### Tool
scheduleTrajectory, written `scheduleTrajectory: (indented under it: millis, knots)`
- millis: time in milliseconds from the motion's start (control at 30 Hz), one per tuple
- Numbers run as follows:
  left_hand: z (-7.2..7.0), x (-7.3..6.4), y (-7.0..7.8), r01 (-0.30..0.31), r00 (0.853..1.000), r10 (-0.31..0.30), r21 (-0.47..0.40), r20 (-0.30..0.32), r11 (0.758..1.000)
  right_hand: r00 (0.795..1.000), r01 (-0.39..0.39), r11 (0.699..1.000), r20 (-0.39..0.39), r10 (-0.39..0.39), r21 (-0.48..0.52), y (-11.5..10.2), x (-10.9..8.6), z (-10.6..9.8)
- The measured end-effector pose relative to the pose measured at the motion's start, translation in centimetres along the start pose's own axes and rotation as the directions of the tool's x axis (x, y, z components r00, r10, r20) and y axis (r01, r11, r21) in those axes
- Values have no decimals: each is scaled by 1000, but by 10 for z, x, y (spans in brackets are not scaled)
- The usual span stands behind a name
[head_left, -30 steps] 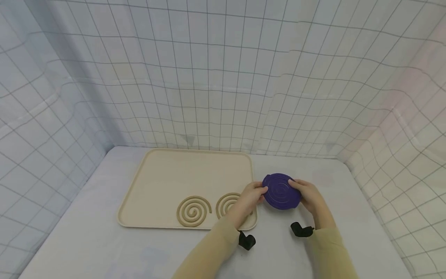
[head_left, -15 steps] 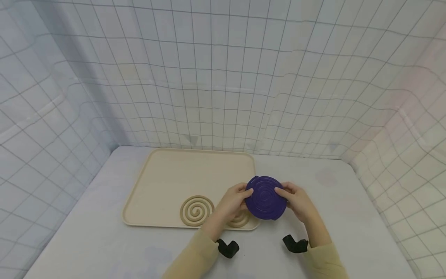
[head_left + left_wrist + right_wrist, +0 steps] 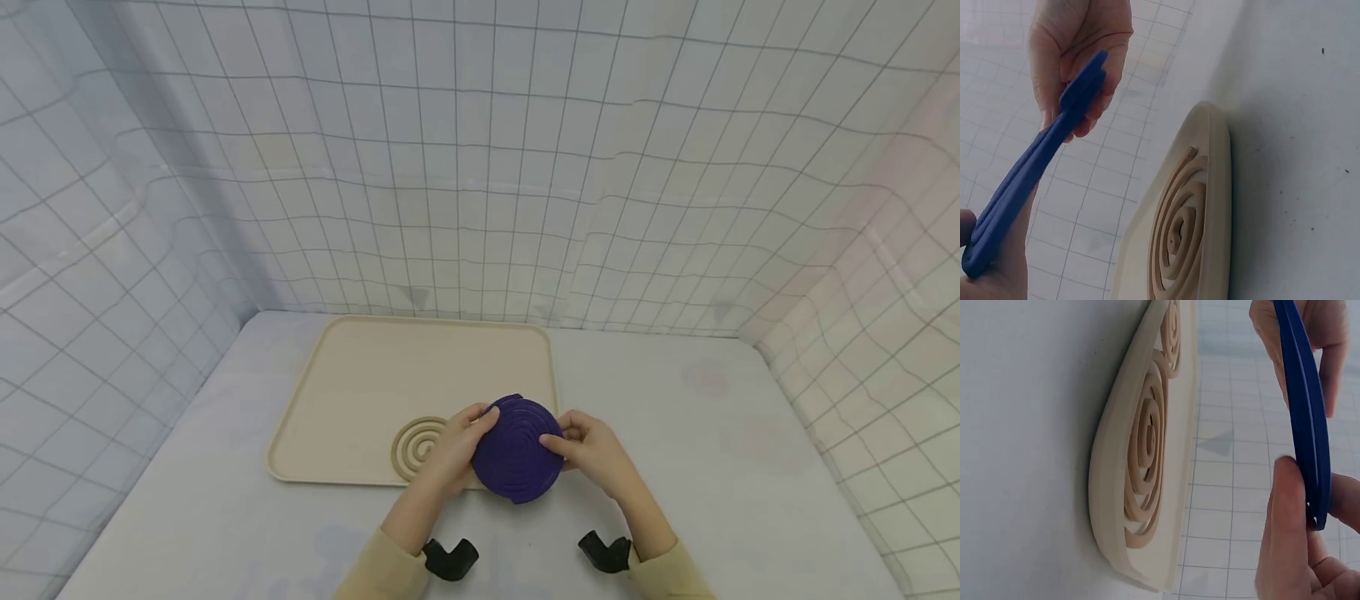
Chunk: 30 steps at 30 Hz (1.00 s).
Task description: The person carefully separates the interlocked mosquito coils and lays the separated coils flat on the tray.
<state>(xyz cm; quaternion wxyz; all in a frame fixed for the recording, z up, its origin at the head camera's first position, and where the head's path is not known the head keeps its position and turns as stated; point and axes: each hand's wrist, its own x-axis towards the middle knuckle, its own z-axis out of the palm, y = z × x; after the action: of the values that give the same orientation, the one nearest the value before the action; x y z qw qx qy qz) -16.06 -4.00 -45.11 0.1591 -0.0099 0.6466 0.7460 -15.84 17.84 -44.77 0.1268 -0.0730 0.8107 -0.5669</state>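
Note:
In the head view a round blue-purple double mosquito coil, its spiral grooves showing, is held up over the tray's front right corner. My left hand grips its left edge, thumb on top. At the right edge my right hand pinches it between thumb and fingers. Edge-on in the right wrist view, the double coil appears as two thin layers lying together. Beneath it a tan mosquito coil lies on the tray, hidden from the head camera. Another tan coil is beside my left hand, partly covered.
A cream tray with a low raised rim lies left of centre on the white-covered table. Grid-patterned cloth walls enclose the back and both sides. A black fitting sits at each sleeve cuff.
Both hands have carried the double mosquito coil leftward and nearer to me, from right of the tray to over its front right corner. It now faces more toward the head camera.

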Motion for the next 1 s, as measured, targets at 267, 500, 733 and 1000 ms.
scheduleTrajectory:
  millis: [267,500,733,1000]
  knots:
    - [-9,-15,-6,4,1000,-2,90,-24,996,1000,-30,998,2,30,46,4,1,16]
    - [-13,-26,-13,-25,998,28,70,-51,997,997,-63,993,-31,67,99,6,0,26]
    - [-14,-30,-11,-68,992,88,194,-95,979,988,-30,999,-151,25,-32,0,2,26]
    - [-14,-30,-6,-61,998,60,349,14,935,992,36,986,-112,-55,-165,-17,3,22]
